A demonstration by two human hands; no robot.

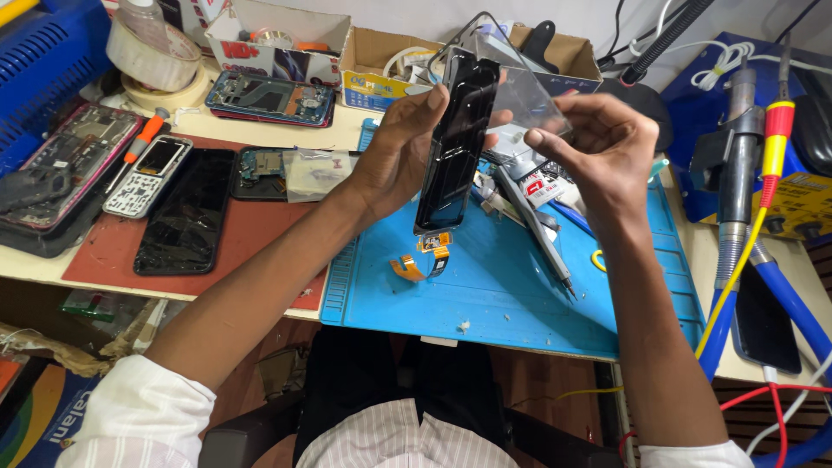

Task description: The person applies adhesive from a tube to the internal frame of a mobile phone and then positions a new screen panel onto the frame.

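The left hand (394,156) grips a black phone screen panel (455,143), held upright above the blue work mat (520,295); its orange flex cable (425,260) dangles free below, so the panel is already out of any phone body; the right hand (607,139) pinches a clear protective film (520,95), lifted away from the glass along most of its length; by the look of it the peel is well along, with the far top edge hidden; tweezers (542,238) lie on the mat beneath.
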